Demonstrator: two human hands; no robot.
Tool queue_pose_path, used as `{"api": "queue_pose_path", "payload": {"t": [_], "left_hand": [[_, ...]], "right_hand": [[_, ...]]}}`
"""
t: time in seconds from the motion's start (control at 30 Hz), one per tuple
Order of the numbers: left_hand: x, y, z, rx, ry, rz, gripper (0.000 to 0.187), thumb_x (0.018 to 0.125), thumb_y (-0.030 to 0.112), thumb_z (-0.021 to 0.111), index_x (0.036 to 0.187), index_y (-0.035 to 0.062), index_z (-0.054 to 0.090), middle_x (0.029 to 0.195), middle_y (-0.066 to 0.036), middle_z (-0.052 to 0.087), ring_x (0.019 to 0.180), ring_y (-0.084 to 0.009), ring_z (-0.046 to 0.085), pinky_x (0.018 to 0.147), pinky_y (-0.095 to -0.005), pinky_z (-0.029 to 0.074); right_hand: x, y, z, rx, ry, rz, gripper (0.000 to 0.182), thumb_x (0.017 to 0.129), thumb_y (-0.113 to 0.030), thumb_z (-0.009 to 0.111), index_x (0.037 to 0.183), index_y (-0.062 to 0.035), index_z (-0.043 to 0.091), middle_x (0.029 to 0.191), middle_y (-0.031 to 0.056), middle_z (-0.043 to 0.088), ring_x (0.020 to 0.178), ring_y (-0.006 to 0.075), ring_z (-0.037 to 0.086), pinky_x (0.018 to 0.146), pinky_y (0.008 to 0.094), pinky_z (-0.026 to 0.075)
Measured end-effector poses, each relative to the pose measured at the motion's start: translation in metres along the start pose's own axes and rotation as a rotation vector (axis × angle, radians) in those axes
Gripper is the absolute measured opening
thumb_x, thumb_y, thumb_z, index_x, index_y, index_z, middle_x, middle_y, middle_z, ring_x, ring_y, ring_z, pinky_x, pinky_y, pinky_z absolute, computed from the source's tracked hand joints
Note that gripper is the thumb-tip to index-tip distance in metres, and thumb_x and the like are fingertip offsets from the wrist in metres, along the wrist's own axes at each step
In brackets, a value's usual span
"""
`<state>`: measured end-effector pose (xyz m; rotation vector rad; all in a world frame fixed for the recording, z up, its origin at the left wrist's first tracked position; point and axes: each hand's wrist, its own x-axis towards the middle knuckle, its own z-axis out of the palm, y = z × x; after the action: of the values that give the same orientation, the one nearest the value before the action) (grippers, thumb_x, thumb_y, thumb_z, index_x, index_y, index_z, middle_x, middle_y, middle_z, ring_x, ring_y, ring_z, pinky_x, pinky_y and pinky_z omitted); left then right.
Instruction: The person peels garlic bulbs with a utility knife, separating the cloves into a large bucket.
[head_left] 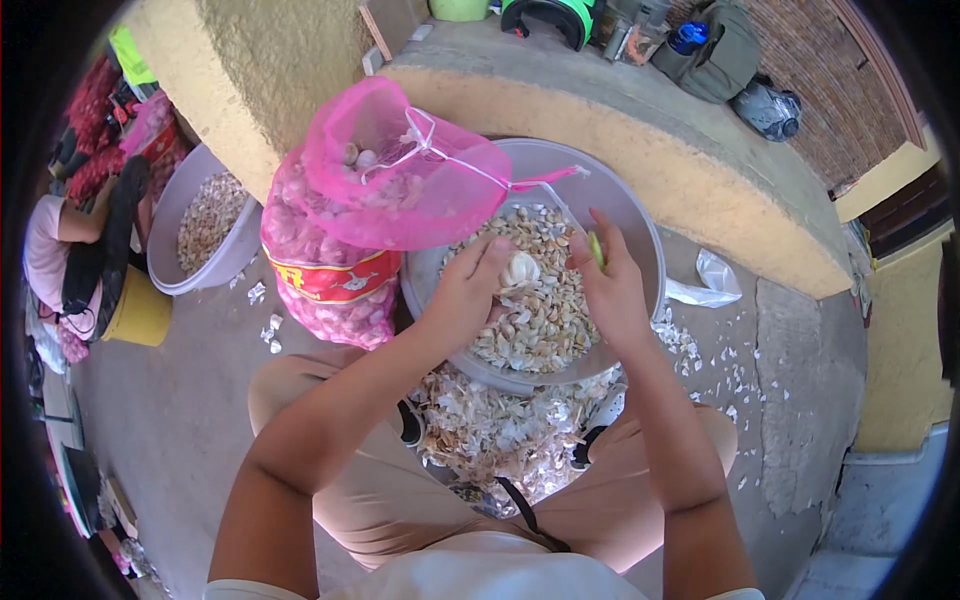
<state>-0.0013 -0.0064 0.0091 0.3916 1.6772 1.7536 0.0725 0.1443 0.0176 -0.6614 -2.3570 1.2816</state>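
Head view: the left hand [470,285] grasps a garlic bulb [521,270] over the middle of the basin [643,235]; the right hand [614,290], nearer the right rim, clasps a green object [596,249] mostly hidden in its grip. A pink net bag [340,205] covers the far-left rim; floor [810,345] stretches rightward.

Left fingers [489,254]: garlic bulb [520,270] | right fingers [611,237]: green object [596,249], perhaps knife | basin [643,225]: loose cloves [540,325]
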Motion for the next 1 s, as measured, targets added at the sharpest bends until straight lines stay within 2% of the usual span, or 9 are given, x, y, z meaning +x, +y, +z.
{"api": "queue_pose_path", "payload": {"t": [0.1,0.2,0.3,0.4,0.5,0.6,0.7,0.8,1.0], "left_hand": [[0.005,-0.012,0.000,0.057,0.047,0.076,0.032,0.092,0.034,0.033,0.095,0.0063,0.049,0.072,-0.001,0.051,0.052,-0.0034,0.045,0.038,-0.0176,0.033],[0.012,-0.025,-0.005,0.282,-0.002,0.291,0.033,0.091,0.037,0.034,0.095,0.0061,0.047,0.071,0.001,0.048,0.056,-0.0032,0.044,0.042,-0.0172,0.033],[0.007,-0.019,0.001,0.168,0.003,0.196,0.034,0.090,0.034,0.036,0.089,0.0015,0.045,0.063,-0.009,0.050,0.055,-0.0172,0.051,0.053,-0.0305,0.040],[0.006,-0.012,0.003,0.250,0.054,0.188,0.035,0.089,0.033,0.039,0.085,-0.0006,0.046,0.061,-0.011,0.050,0.055,-0.0192,0.051,0.052,-0.0331,0.040],[0.011,-0.013,-0.002,0.536,0.031,0.342,0.041,0.088,0.035,0.041,0.074,-0.0026,0.049,0.056,-0.014,0.049,0.053,-0.0236,0.051,0.052,-0.0358,0.039],[0.010,-0.008,-0.003,0.601,-0.015,0.357,0.047,0.087,0.036,0.041,0.064,-0.0027,0.051,0.053,-0.017,0.048,0.052,-0.0285,0.051,0.052,-0.0376,0.039],[0.006,0.003,-0.004,0.693,-0.027,0.400,0.050,0.087,0.037,0.038,0.062,-0.0025,0.054,0.052,-0.018,0.049,0.052,-0.0322,0.050,0.053,-0.0393,0.038],[0.008,-0.001,-0.007,0.673,-0.067,0.388,0.051,0.088,0.038,0.036,0.063,-0.0036,0.054,0.054,-0.019,0.049,0.054,-0.0336,0.051,0.054,-0.0406,0.038],[0.009,-0.009,-0.001,0.481,-0.065,0.312,0.054,0.088,0.041,0.035,0.069,-0.0056,0.056,0.054,-0.017,0.049,0.051,-0.0267,0.050,0.053,-0.0372,0.039]], "right_hand": [[-0.006,-0.007,-0.002,-0.004,-0.185,0.008,0.050,0.082,-0.037,0.053,0.117,-0.0018,0.043,0.076,0.0122,0.059,0.075,0.0225,0.057,0.071,0.0319,0.043],[-0.016,-0.016,0.003,0.057,-0.415,0.020,0.049,0.081,-0.034,0.056,0.115,-0.0019,0.043,0.082,0.0130,0.058,0.076,0.0199,0.057,0.070,0.0294,0.043],[-0.023,-0.015,0.012,0.245,-0.547,0.126,0.044,0.079,-0.027,0.061,0.111,-0.0019,0.044,0.086,0.0121,0.057,0.078,0.0159,0.056,0.070,0.0268,0.043],[-0.023,-0.012,0.017,0.352,-0.385,0.045,0.040,0.077,-0.019,0.063,0.108,-0.0024,0.044,0.088,0.0100,0.056,0.079,0.0125,0.054,0.069,0.0252,0.043],[-0.020,-0.008,0.017,0.312,-0.312,-0.034,0.038,0.077,-0.016,0.062,0.108,-0.0021,0.045,0.088,0.0088,0.056,0.081,0.0116,0.053,0.070,0.0258,0.043],[-0.022,-0.005,0.016,0.336,-0.305,-0.118,0.035,0.079,-0.017,0.061,0.108,-0.0036,0.046,0.087,0.0078,0.055,0.078,0.0121,0.053,0.069,0.0264,0.043],[-0.020,-0.005,0.010,0.339,-0.395,-0.076,0.032,0.081,-0.017,0.059,0.109,-0.0063,0.047,0.082,0.0035,0.054,0.067,0.0086,0.050,0.059,0.0229,0.042],[-0.025,-0.011,0.011,0.533,-0.442,0.129,0.030,0.083,-0.018,0.056,0.110,-0.0089,0.047,0.077,-0.0009,0.052,0.056,0.0041,0.044,0.049,0.0187,0.037],[-0.031,-0.007,0.017,0.727,-0.372,0.093,0.027,0.085,-0.018,0.053,0.110,-0.0098,0.046,0.074,-0.0030,0.050,0.051,0.0008,0.036,0.042,0.0157,0.029]]}}
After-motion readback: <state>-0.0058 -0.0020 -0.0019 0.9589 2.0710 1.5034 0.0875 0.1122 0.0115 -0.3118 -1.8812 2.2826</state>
